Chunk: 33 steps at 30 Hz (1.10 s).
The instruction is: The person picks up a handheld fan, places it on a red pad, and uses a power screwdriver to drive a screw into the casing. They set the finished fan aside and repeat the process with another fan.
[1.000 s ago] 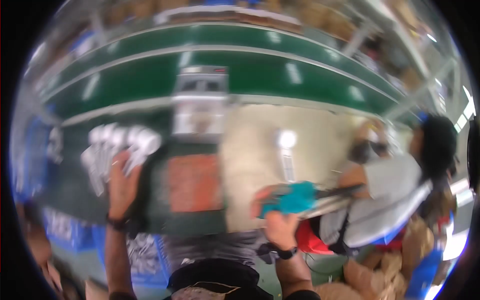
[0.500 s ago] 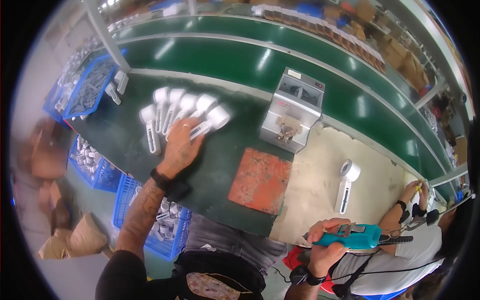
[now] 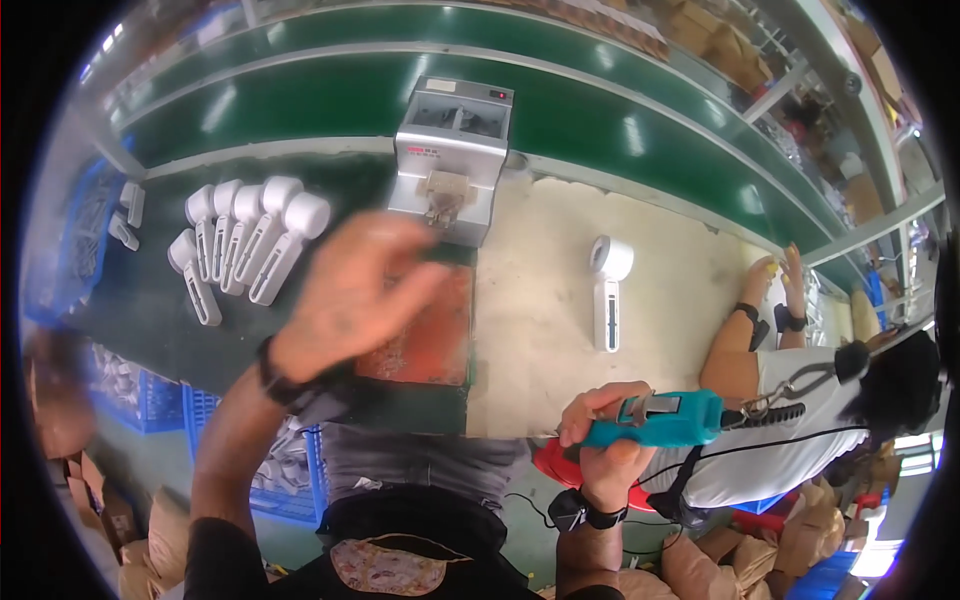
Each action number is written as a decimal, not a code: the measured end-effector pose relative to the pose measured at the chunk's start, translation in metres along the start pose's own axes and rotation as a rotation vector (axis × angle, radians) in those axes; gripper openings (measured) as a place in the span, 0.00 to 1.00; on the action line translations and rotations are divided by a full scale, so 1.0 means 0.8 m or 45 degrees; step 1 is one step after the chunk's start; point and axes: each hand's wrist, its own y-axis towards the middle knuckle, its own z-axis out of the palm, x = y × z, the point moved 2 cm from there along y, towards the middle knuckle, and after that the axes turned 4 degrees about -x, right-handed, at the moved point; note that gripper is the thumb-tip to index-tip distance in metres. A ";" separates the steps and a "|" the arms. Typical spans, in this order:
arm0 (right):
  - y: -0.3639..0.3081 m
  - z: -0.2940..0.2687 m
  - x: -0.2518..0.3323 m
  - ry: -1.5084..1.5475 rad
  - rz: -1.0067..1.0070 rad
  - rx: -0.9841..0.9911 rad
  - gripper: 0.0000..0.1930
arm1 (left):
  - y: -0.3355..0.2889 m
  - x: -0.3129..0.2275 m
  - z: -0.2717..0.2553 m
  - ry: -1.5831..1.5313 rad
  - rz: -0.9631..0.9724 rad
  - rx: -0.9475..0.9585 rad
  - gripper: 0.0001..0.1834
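Observation:
My right hand (image 3: 608,440) grips a teal electric screwdriver (image 3: 668,420) near the table's front edge, with its cord trailing off to the right. My left hand (image 3: 350,290), smeared by motion, is above the red mat (image 3: 425,335); its thumb stands apart from the fingers and nothing shows in it. To its left, several white parts shaped like handheld fans (image 3: 272,265), with round heads and slotted handles, lie fanned out. One more white fan-shaped part (image 3: 608,300) lies alone on the pale sheet (image 3: 540,330). Beyond my left hand stands a silver screw feeder (image 3: 450,165).
Blue baskets (image 3: 315,470) of white parts stand below the table's front edge. A blue tray (image 3: 85,225) and small white pieces (image 3: 128,205) are at the left. A co-worker's hands (image 3: 775,280) work at the right. A green conveyor (image 3: 570,115) runs behind.
My left hand has left the fanned-out row of white parts and moved right, over the red mat. My view has swung to the right. The screwdriver stays in my right hand.

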 end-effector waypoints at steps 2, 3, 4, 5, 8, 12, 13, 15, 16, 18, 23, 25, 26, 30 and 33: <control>0.000 -0.004 0.002 -0.009 -0.022 -0.015 0.40 | 0.038 -0.032 0.079 0.015 0.174 0.381 0.15; 0.001 0.000 0.004 -0.008 -0.015 -0.002 0.40 | 0.049 -0.035 0.117 0.003 0.278 0.349 0.22; 0.002 0.005 0.006 -0.009 -0.009 0.012 0.40 | 0.061 -0.039 0.154 0.064 0.272 0.426 0.25; -0.001 0.007 0.007 -0.029 0.000 -0.009 0.40 | 0.070 -0.043 0.190 0.104 0.277 0.508 0.29; -0.016 -0.004 0.006 0.024 0.043 -0.053 0.40 | 0.081 -0.056 0.252 0.063 0.330 0.543 0.34; -0.030 -0.006 0.006 0.088 0.073 -0.074 0.40 | 0.077 -0.048 0.291 0.165 0.234 0.492 0.23; -0.032 -0.007 0.008 0.073 0.058 -0.091 0.40 | 0.074 -0.042 0.293 0.171 0.151 0.439 0.21; -0.034 -0.005 0.009 0.092 0.085 -0.089 0.40 | 0.078 -0.034 0.282 0.099 0.138 0.464 0.20; -0.033 -0.004 0.010 0.093 0.085 -0.095 0.40 | 0.077 -0.027 0.273 0.042 0.106 0.487 0.20; -0.026 -0.003 0.011 0.020 0.124 -0.079 0.40 | 0.072 -0.022 0.238 -0.018 0.211 0.446 0.16; 0.000 0.012 -0.002 -0.066 0.048 -0.051 0.40 | 0.020 -0.005 0.106 -0.202 0.009 0.464 0.12; 0.011 0.029 0.002 -0.192 -0.040 -0.099 0.42 | 0.005 0.006 0.072 -0.199 -0.106 0.527 0.12; 0.022 0.040 0.005 -0.195 -0.099 -0.113 0.42 | -0.001 0.015 0.059 -0.217 -0.174 0.586 0.12; 0.082 0.098 0.012 0.030 -0.200 -0.002 0.38 | -0.018 0.043 0.030 -0.108 0.076 0.572 0.11; 0.140 0.142 0.001 0.026 -0.329 0.113 0.36 | -0.028 0.059 0.030 -0.097 0.107 0.485 0.14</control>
